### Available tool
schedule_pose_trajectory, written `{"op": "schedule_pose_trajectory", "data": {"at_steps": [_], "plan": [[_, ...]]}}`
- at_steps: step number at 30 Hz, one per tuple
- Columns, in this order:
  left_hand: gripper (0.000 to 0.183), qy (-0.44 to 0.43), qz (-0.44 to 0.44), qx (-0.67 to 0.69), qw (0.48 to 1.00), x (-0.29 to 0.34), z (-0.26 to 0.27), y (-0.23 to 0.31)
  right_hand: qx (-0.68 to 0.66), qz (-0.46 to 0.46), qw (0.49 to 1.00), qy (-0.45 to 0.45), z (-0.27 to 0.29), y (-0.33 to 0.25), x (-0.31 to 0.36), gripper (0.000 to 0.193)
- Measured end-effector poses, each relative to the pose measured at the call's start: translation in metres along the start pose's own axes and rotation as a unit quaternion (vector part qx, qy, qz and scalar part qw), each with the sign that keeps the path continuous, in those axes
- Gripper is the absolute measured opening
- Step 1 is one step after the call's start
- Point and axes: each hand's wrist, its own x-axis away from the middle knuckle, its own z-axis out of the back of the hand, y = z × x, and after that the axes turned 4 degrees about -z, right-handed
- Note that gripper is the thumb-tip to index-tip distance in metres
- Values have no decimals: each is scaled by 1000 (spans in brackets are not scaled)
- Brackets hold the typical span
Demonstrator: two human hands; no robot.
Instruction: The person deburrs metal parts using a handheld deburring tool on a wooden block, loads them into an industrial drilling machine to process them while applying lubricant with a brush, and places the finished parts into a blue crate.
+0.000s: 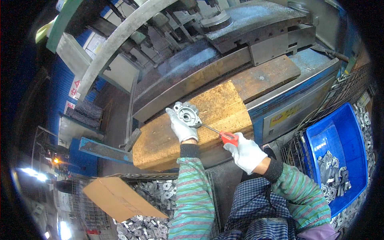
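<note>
Gloved in white, my left hand [182, 128] grips a round silver metal casting [186, 115] with lobed lugs and a central bore, above a worn wooden block [224, 104]. My right hand [247, 154], also in a white glove, is closed round the red handle [229, 138] of a hand tool. Its thin metal shaft [210, 128] reaches left to the casting's lower right edge and appears to touch it. The tool's tip is too small to make out. The left fingers are partly hidden behind the casting.
A drilling machine with several spindles [150, 60] and a metal bed [192, 82] stands beyond the block. A blue bin [355, 160] with castings is at right. At lower left, a wire basket holds more castings [144, 228] under a cardboard sheet [120, 198].
</note>
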Motion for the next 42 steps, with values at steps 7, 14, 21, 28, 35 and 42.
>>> {"op": "schedule_pose_trajectory", "data": {"at_steps": [7,14,21,28,35,42], "plan": [[48,2,10,10,1000,-3,4,-2,4,-26,1000,-5,1,0,0,37],[49,-9,-1,11,1000,-2,3,-2,3,-21,1000,23,0,4,-15,37],[49,-8,-5,-11,1000,-4,7,-2,1,-25,1000,13,2,-2,-16,37],[47,40,-5,-12,999,-1,-2,-2,0,69,996,57,-6,-31,-29,36],[46,29,-2,6,1000,0,-6,2,2,51,999,11,-7,-41,-37,35],[47,23,-16,-19,999,1,-5,1,10,33,999,19,-6,-35,-46,36]]}}
